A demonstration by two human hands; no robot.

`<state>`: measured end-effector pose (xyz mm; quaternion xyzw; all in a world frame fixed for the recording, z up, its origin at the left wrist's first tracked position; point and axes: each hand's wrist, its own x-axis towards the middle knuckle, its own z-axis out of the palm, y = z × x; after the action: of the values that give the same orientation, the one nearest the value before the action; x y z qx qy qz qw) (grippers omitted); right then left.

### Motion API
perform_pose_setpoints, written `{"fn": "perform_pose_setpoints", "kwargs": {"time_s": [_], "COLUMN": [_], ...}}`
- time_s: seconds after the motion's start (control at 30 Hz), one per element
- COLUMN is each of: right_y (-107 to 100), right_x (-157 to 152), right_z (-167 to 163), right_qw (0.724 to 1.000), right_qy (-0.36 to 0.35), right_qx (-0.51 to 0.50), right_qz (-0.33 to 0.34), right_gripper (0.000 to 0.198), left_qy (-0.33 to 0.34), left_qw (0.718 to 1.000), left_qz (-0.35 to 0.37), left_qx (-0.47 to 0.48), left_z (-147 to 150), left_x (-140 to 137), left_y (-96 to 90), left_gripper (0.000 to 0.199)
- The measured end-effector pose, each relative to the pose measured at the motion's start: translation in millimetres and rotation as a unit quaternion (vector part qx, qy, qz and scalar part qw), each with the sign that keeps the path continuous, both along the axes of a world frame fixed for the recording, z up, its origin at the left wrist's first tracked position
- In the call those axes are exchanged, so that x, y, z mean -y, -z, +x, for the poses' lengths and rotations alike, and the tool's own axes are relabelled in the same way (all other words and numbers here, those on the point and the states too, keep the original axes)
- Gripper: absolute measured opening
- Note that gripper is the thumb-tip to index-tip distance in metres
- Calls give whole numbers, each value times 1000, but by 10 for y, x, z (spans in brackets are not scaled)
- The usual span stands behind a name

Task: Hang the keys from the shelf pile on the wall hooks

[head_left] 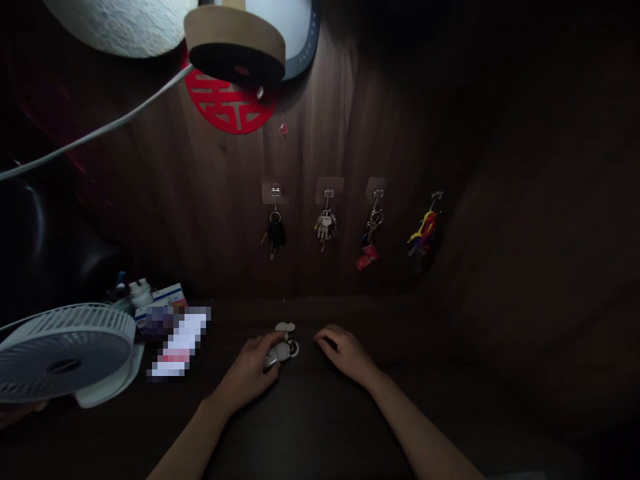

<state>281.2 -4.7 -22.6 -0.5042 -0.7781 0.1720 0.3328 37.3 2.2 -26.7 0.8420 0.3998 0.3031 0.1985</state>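
My left hand [253, 370] rests on the dark tabletop, its thumb and fingers closed around a small silvery bunch [283, 351] of rounded, flat pieces with a ring. It looks like keys, but the dim light hides the detail. Just beyond the fingertips lie two pale round pieces [285, 327]; whether they join the bunch I cannot tell. A short gap to the right, my right hand [346, 351] has its fingers curled and the tips pressed together. Nothing shows at those fingertips.
On the wood panel ahead, hooks hold a dark key bunch [275, 233], silver keys [327, 225], keys with red tags [369, 253] and coloured strands [425, 230]. A white fan [65, 360], small boxes [170, 293] and a blurred-out paper [183, 343] stand left. A lamp [235, 40] hangs above.
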Motion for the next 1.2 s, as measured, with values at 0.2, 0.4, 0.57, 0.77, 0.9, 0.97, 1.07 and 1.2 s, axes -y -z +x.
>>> {"fn": "perform_pose_setpoints", "kwargs": {"time_s": [0.2, 0.4, 0.57, 0.77, 0.9, 0.97, 1.07, 1.2], "right_y": [-25, -16, 29, 54, 11, -15, -41, -46], "right_x": [95, 128, 108, 78, 95, 106, 118, 126], "right_z": [-99, -101, -83, -66, -78, -94, -127, -179], "right_qw": [997, 996, 992, 992, 993, 994, 996, 996], "right_qy": [-52, -53, -90, -90, -95, -95, -90, -76], "right_qx": [29, 31, 69, 76, 66, 40, -9, -46], "right_qz": [40, 63, 56, 35, 35, 27, 2, -27], "right_gripper": [17, 19, 17, 8, 8, 7, 7, 13], "left_qy": [66, 48, 36, 23, 8, -5, -26, -19], "left_qw": [996, 998, 999, 998, 998, 998, 998, 998], "left_qz": [-54, -31, 34, 61, 57, 60, 62, 57], "left_qx": [40, 23, -7, -6, 7, 12, 18, 29], "left_z": [202, 198, 193, 177, 152, 146, 148, 158], "left_x": [90, 96, 50, -6, -18, -22, -28, -26], "left_y": [23, -4, 53, 98, 89, 85, 79, 60], "left_gripper": [55, 44, 38, 31, 27, 25, 23, 23]}}
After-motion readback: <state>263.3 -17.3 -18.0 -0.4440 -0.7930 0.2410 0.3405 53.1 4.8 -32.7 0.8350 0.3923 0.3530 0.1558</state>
